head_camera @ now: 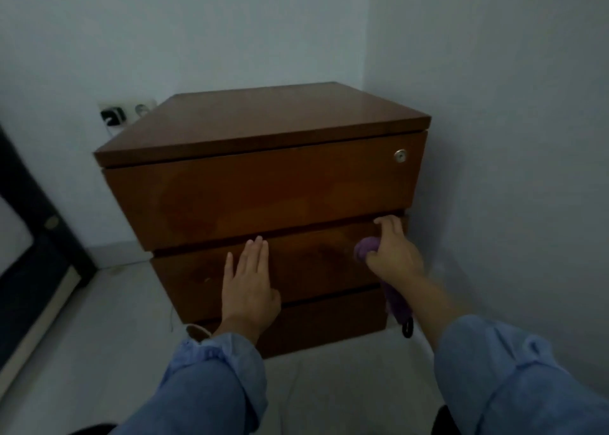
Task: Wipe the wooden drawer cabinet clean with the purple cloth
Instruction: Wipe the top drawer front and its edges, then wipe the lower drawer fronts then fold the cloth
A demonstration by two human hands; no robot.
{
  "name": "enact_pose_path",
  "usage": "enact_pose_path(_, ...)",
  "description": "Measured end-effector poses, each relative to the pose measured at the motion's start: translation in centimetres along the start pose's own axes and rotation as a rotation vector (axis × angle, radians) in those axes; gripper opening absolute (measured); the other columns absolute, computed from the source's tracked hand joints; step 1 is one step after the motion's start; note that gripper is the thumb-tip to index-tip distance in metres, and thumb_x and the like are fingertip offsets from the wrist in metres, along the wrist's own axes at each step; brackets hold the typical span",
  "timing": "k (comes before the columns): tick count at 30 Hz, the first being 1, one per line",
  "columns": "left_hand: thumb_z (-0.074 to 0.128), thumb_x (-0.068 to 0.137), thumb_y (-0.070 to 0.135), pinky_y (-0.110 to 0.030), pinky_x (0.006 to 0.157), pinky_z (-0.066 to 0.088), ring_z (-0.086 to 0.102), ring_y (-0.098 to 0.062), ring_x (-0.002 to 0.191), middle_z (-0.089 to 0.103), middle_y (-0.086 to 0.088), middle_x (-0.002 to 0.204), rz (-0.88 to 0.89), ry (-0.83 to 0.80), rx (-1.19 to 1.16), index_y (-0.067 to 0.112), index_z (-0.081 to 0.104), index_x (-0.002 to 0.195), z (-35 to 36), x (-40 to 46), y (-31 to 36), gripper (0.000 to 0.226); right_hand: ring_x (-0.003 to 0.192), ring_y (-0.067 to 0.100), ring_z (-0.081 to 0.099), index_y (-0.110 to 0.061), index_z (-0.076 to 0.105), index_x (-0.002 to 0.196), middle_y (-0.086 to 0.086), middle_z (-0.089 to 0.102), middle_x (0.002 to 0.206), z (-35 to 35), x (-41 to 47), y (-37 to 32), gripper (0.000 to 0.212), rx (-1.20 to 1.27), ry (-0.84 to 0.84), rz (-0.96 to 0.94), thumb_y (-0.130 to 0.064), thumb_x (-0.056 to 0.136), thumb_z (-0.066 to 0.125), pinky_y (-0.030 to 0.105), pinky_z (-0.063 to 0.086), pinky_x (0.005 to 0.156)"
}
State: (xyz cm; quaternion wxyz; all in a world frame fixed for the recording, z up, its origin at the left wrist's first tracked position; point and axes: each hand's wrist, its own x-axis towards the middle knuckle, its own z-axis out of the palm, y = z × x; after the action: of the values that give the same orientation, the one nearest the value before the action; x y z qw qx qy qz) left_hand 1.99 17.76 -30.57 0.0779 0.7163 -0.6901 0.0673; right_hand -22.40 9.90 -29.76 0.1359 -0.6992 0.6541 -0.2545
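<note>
purple cloth [366,249] bunched under right hand [393,253] — against middle drawer [296,263].

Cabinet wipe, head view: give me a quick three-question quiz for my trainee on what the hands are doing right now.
1. True or false: the left hand holds the purple cloth.
2. Which drawer front does the left hand press flat against? A) top drawer B) middle drawer C) bottom drawer
3. Fill in: the small round lock sits at the upper ____ corner of the top drawer.

Key
1. False: the right hand grips the cloth at the right end of the middle drawer; one end of it hangs below the wrist.
2. B
3. right
</note>
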Motion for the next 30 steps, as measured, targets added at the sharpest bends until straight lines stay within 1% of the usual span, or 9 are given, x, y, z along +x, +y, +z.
enact_pose_path(2, 0.045, 0.088, 0.034, -0.043, 0.119, -0.005, -0.008, -0.016, 0.147, -0.006, -0.002, 0.160, -0.053, 0.017, -0.010, 0.014, -0.004, 0.151, -0.3, -0.5, -1.7, 0.083, 0.109, 0.028, 0.056, -0.020, 0.024, 0.144, -0.002, 0.015, 0.155, 0.7, 0.0, -0.8, 0.071, -0.064, -0.041, -0.068, -0.021, 0.082, 0.057, 0.037, 0.050, 0.081)
enact_pose_path(5, 0.045, 0.088, 0.035, -0.044, 0.119, -0.004, -0.006, -0.017, 0.147, -0.001, -0.002, 0.160, -0.125, 0.016, -0.012, 0.013, -0.002, 0.152, -0.7, -0.7, -3.9, 0.082, 0.117, 0.026, 0.053, -0.027, 0.012, 0.149, -0.007, 0.006, 0.159, 2.1, -0.3, -2.6, 0.078, -0.127, -0.119, -0.131, -0.027, 0.084, 0.055, 0.034, 0.050, 0.083)
enact_pose_path(9, 0.044, 0.088, 0.036, -0.046, 0.119, -0.004, -0.007, -0.018, 0.147, -0.001, -0.002, 0.160, -0.159, -0.017, 0.006, 0.015, -0.006, 0.151, -0.6, -0.7, -6.0, 0.083, 0.106, 0.025, 0.057, -0.027, 0.003, 0.150, -0.004, 0.002, 0.159, 4.0, -0.7, -4.4, 0.079, -0.199, -0.115, -0.125, -0.032, 0.087, 0.051, 0.029, 0.047, 0.071)
enact_pose_path(12, 0.045, 0.088, 0.040, -0.047, 0.119, -0.004, -0.005, -0.020, 0.147, 0.002, -0.003, 0.160, -0.154, -0.015, -0.005, 0.016, -0.007, 0.151, -0.4, -0.3, -6.2, 0.085, 0.103, 0.025, 0.058, -0.025, 0.004, 0.151, -0.002, 0.003, 0.158, 4.3, -0.7, -4.4, 0.079, -0.230, -0.107, -0.143, -0.032, 0.087, 0.051, 0.028, 0.045, 0.068)
enact_pose_path(15, 0.045, 0.086, 0.042, -0.047, 0.119, 0.005, 0.007, -0.024, 0.145, 0.015, -0.006, 0.153, -0.187, 0.041, -0.042, 0.016, 0.003, 0.151, -0.2, 0.4, -5.8, 0.081, 0.099, 0.024, 0.059, -0.024, 0.005, 0.151, -0.004, 0.001, 0.158, 4.5, -0.2, -4.5, 0.078, -0.244, -0.127, -0.153, -0.031, 0.088, 0.051, 0.027, 0.041, 0.063)
enact_pose_path(17, 0.046, 0.084, 0.044, -0.046, 0.116, 0.013, 0.014, -0.024, 0.140, 0.021, -0.007, 0.147, -0.198, 0.084, -0.055, 0.017, 0.011, 0.149, -0.1, 0.7, -5.6, 0.079, 0.102, 0.026, 0.057, -0.024, 0.006, 0.150, -0.005, 0.000, 0.158, 4.4, 0.1, -4.8, 0.076, -0.264, -0.140, -0.142, -0.031, 0.088, 0.050, 0.027, 0.040, 0.065)
enact_pose_path(20, 0.046, 0.082, 0.051, -0.045, 0.109, 0.020, 0.017, -0.024, 0.137, 0.023, -0.006, 0.143, -0.200, 0.108, -0.040, 0.019, 0.018, 0.147, 0.1, 1.1, -5.7, 0.078, 0.108, 0.027, 0.055, -0.024, 0.008, 0.150, -0.005, -0.001, 0.158, 4.2, 0.2, -5.4, 0.075, -0.307, -0.146, -0.125, -0.030, 0.088, 0.048, 0.027, 0.042, 0.069)
enact_pose_path(24, 0.043, 0.080, 0.057, -0.045, 0.103, 0.023, 0.023, -0.024, 0.131, 0.026, -0.005, 0.140, -0.202, 0.098, -0.008, 0.021, 0.028, 0.143, -0.2, 1.7, -5.9, 0.074, 0.105, 0.026, 0.055, -0.022, 0.008, 0.150, -0.007, 0.002, 0.156, 3.5, 0.1, -6.3, 0.073, -0.362, -0.166, -0.096, -0.031, 0.089, 0.048, 0.030, 0.047, 0.070)
enact_pose_path(30, 0.034, 0.083, 0.060, -0.046, 0.101, 0.025, 0.032, -0.023, 0.123, 0.033, -0.003, 0.128, -0.193, 0.054, 0.017, 0.023, 0.036, 0.139, -1.5, 2.0, -5.9, 0.067, 0.107, 0.028, 0.054, -0.017, 0.019, 0.147, -0.004, 0.010, 0.152, 1.9, 0.4, -7.1, 0.066, -0.375, -0.221, -0.120, -0.029, 0.089, 0.047, 0.035, 0.051, 0.079)
